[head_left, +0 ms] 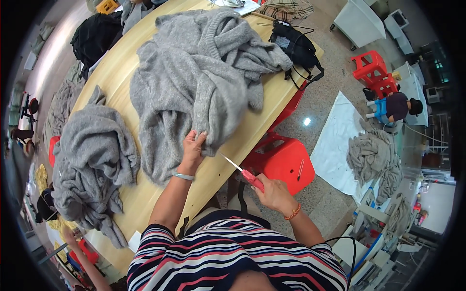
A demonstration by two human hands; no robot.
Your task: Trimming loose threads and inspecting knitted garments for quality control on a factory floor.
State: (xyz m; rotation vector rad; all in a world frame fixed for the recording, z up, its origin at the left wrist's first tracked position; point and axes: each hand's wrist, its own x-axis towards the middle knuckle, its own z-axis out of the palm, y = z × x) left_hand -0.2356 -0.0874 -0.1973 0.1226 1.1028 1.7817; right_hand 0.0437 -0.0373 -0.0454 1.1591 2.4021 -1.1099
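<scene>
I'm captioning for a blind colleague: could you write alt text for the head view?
A person's left hand pinches grey knitwear heaped on a wooden table; the right hand holds a thin red-handled tool. Another grey heap lies farther left.

Garments on the table

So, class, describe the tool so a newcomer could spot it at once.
Find the pale table and the larger grey pile on it. Just off the pile's lower right, the right hand holds the tool. Its slim red handle and thin metal shaft set it apart from the broad red stool.
</scene>
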